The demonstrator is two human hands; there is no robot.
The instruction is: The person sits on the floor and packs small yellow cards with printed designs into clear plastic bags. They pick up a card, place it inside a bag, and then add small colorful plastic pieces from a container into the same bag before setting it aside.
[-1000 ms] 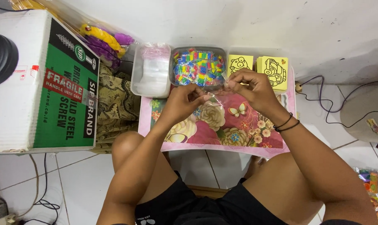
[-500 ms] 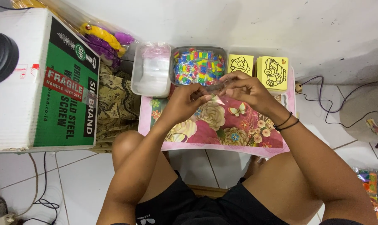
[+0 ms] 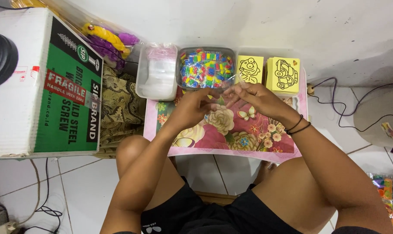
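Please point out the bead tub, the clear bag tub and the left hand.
bead tub (image 3: 206,68): head view, on the coloured beads near its middle.
bag tub (image 3: 156,73): head view, on the clear bags inside it.
left hand (image 3: 195,105): head view, on the back of the hand.

Single head-worn view, looking steeply down from close above onto the floral surface (image 3: 231,130) over the lap; white wall far, cardboard box (image 3: 45,82) left.
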